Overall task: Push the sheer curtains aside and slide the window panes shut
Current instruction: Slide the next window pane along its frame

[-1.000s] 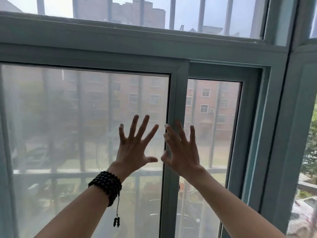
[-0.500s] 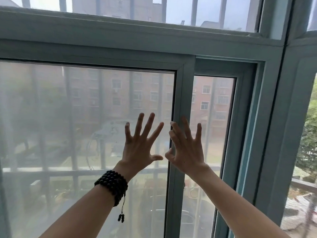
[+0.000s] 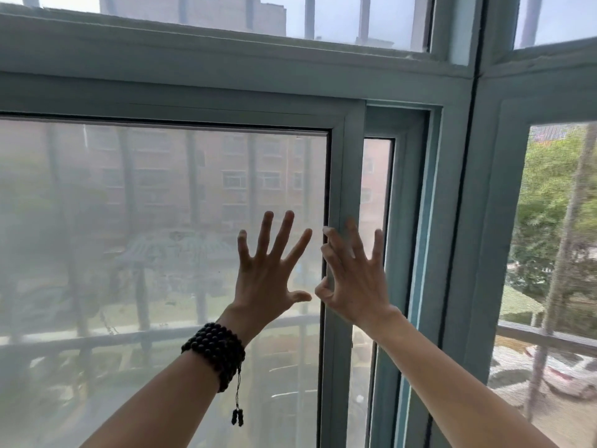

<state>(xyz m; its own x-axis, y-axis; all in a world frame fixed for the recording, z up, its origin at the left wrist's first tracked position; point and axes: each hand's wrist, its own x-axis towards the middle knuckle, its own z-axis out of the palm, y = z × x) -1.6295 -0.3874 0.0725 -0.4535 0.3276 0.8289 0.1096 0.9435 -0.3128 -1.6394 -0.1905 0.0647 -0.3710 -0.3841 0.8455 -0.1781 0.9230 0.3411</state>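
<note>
A sliding window pane (image 3: 161, 221) with hazy glass fills the left and middle of the view. Its grey-green right stile (image 3: 344, 176) stands a narrow strip short of the fixed frame (image 3: 452, 221). My left hand (image 3: 268, 273) lies flat on the glass with fingers spread, just left of the stile. My right hand (image 3: 353, 279) presses with spread fingers across the stile and the narrow strip of glass (image 3: 376, 176) behind it. No curtain is in view.
A horizontal frame bar (image 3: 226, 72) runs above the pane, with barred upper glass over it. A side window with mesh (image 3: 562, 253) meets the frame at the right corner. Outside are metal bars, buildings, trees and parked cars.
The pane's right stile has moved to the right, and the strip of glass between it and the frame has become narrower. Both hands travelled right with it.
</note>
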